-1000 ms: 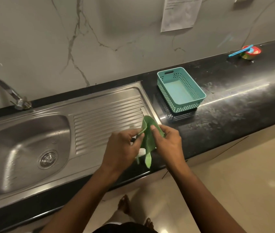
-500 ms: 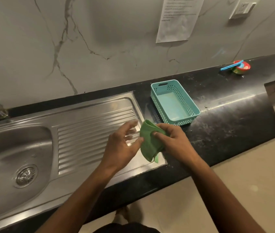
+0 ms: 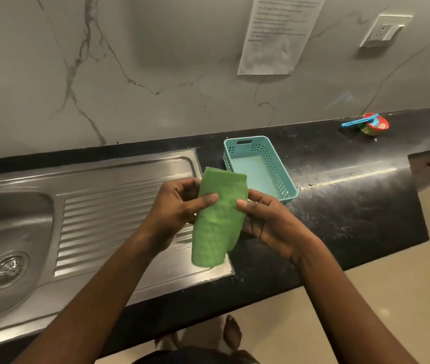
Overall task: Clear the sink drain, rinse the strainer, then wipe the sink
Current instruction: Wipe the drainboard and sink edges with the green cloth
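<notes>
Black stone bench [image 3: 353, 195] runs under a veined marble wall, with the steel sink [image 3: 11, 219] let into its left end. Above the ribbed drainboard [image 3: 119, 198] I hold the green cloth [image 3: 219, 222] in the air, folded into a long pad. My left hand [image 3: 174, 208] pinches one side and my right hand [image 3: 269, 224] the other, thumbs in front, fingers [image 3: 261, 196] curled behind. It looks light, soft and limp, so it should droop wherever I let go; bunching it in one palm would suit wiping. The strainer [image 3: 9, 269] sits in the drain, well apart to the left, with open room that way. The teal basket [image 3: 286, 185] stands just behind my right hand.
</notes>
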Demonstrator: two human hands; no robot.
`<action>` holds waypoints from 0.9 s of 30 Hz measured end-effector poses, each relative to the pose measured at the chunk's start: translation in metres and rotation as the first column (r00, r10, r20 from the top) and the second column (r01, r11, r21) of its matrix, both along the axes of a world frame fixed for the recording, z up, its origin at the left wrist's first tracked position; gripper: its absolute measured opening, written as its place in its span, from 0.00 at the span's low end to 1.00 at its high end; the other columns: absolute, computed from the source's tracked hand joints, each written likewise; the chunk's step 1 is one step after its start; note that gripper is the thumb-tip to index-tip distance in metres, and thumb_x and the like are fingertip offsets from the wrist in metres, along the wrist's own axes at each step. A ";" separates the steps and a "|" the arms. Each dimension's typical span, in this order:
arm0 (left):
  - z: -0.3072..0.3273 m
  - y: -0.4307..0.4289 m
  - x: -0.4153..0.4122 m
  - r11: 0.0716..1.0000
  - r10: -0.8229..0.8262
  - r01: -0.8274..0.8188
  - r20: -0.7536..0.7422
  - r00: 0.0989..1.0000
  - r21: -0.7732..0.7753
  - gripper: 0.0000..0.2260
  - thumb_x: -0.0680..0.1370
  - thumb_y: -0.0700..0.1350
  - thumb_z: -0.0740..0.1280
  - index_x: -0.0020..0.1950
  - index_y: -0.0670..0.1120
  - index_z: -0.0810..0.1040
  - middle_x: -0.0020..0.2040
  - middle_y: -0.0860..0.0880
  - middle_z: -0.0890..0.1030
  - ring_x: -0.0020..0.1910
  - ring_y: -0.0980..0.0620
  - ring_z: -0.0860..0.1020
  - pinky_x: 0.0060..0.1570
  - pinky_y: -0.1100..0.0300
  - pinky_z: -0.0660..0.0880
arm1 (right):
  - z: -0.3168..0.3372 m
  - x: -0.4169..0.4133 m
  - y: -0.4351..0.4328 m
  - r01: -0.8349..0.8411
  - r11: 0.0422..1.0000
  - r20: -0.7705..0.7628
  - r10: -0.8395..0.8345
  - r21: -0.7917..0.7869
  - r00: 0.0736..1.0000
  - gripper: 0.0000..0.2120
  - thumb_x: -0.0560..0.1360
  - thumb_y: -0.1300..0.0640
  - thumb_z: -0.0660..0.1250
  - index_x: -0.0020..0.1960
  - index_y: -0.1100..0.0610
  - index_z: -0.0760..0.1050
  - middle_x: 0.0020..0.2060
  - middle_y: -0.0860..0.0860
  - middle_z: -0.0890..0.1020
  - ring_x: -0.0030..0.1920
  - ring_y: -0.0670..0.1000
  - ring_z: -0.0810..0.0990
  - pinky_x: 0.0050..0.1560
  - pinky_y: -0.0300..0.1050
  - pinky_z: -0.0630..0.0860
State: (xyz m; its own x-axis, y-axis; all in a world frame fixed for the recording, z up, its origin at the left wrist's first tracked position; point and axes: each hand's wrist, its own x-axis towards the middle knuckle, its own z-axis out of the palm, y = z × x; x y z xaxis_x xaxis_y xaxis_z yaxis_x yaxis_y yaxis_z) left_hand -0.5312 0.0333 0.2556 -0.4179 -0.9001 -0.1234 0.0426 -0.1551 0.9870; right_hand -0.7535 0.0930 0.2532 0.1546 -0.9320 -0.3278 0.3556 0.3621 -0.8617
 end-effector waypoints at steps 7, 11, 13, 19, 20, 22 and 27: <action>-0.004 -0.004 -0.072 0.957 0.288 -0.287 -0.027 0.957 0.035 0.10 0.78 0.38 0.76 0.59 0.38 0.85 0.54 0.40 0.89 0.51 0.41 0.88 0.43 0.51 0.86 | -0.015 -0.054 -0.014 -0.124 0.991 -0.093 0.120 -0.039 0.988 0.21 0.83 0.62 0.67 0.75 0.52 0.73 0.68 0.60 0.82 0.67 0.63 0.82 0.62 0.67 0.81; -0.014 -0.013 -0.107 0.956 0.291 -0.292 0.026 0.956 0.035 0.11 0.81 0.43 0.75 0.63 0.44 0.83 0.55 0.41 0.88 0.52 0.41 0.88 0.40 0.47 0.87 | -0.016 -0.091 -0.039 -0.094 0.995 -0.200 0.084 -0.040 0.976 0.21 0.83 0.66 0.66 0.73 0.52 0.75 0.63 0.59 0.85 0.62 0.61 0.85 0.60 0.60 0.84; -0.018 -0.017 -0.119 0.954 0.290 -0.294 0.066 0.955 0.056 0.16 0.82 0.46 0.73 0.69 0.46 0.79 0.58 0.44 0.87 0.52 0.43 0.89 0.41 0.48 0.87 | -0.017 -0.110 -0.057 -0.073 0.997 -0.213 0.068 -0.019 0.975 0.20 0.82 0.67 0.66 0.70 0.51 0.78 0.61 0.58 0.86 0.60 0.59 0.87 0.57 0.57 0.85; -0.033 -0.016 -0.129 0.931 0.349 -0.362 0.187 0.918 0.042 0.16 0.81 0.48 0.73 0.68 0.51 0.78 0.58 0.49 0.86 0.53 0.45 0.87 0.47 0.49 0.86 | -0.026 -0.149 -0.124 0.034 0.999 -0.536 -0.020 0.015 0.844 0.21 0.81 0.70 0.63 0.60 0.46 0.81 0.54 0.53 0.89 0.48 0.50 0.90 0.42 0.46 0.86; -0.036 -0.013 -0.127 0.930 0.352 -0.366 0.207 0.913 0.035 0.15 0.81 0.48 0.73 0.68 0.51 0.79 0.58 0.49 0.85 0.53 0.45 0.87 0.49 0.46 0.86 | -0.029 -0.152 -0.133 0.036 0.999 -0.592 -0.020 0.015 0.806 0.21 0.81 0.70 0.63 0.61 0.46 0.81 0.54 0.53 0.88 0.44 0.49 0.89 0.39 0.45 0.85; -0.040 -0.007 -0.122 0.925 0.361 -0.379 0.233 0.903 0.035 0.12 0.81 0.48 0.73 0.65 0.51 0.81 0.58 0.48 0.86 0.53 0.45 0.87 0.52 0.44 0.85 | -0.037 -0.154 -0.149 0.008 1.000 -0.671 0.012 0.027 0.741 0.23 0.80 0.70 0.62 0.66 0.49 0.79 0.54 0.54 0.87 0.44 0.51 0.88 0.36 0.46 0.85; -0.050 0.005 -0.108 0.905 0.398 -0.424 0.279 0.874 0.035 0.08 0.82 0.46 0.73 0.60 0.50 0.84 0.56 0.45 0.87 0.54 0.43 0.87 0.49 0.49 0.84 | -0.055 -0.139 -0.171 -0.076 0.994 -0.738 0.106 0.074 0.666 0.25 0.79 0.71 0.60 0.69 0.51 0.78 0.53 0.55 0.85 0.46 0.52 0.86 0.31 0.43 0.83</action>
